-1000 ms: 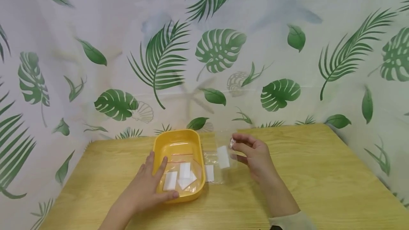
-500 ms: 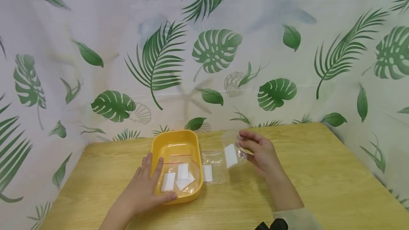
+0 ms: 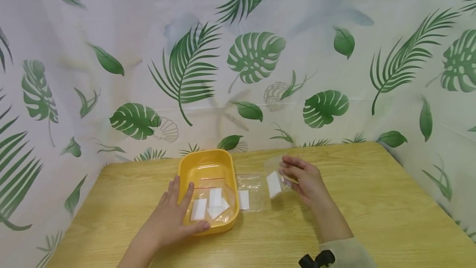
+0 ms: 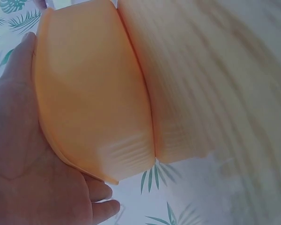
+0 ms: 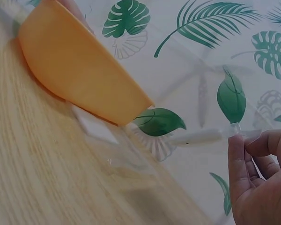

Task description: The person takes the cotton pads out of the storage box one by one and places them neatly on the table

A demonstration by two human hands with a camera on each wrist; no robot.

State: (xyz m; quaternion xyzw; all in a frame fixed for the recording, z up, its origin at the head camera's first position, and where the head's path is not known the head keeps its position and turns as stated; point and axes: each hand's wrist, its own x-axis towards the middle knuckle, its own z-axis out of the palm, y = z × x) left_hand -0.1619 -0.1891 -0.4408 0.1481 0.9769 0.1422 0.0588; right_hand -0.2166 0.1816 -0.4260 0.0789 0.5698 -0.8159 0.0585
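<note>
A yellow plastic tray [image 3: 208, 159] stands on the table, with my left hand [image 3: 169, 216] spread along its left side and front corner, fingers over the rim. Inside lie several clear zip bags [image 3: 198, 209] with white rectangular pieces and red seal lines. My right hand [image 3: 306, 183] pinches another clear zip bag [image 3: 274, 185], raised right of the tray, with a white piece in it. The right wrist view shows this bag [image 5: 201, 138] nearly edge-on between thumb and fingers. One more zip bag [image 3: 256, 193] lies flat on the table against the tray's right side.
The wooden table [image 3: 372, 202] extends to both sides. A leaf-printed cloth [image 3: 256, 119] hangs behind it, close to its back edge. A black device [image 3: 317, 259] sits at the right sleeve.
My right hand has moved right with the pinched bag, away from the tray and the flat bag, and the held bag has turned a little. The left hand and tray stay put.
</note>
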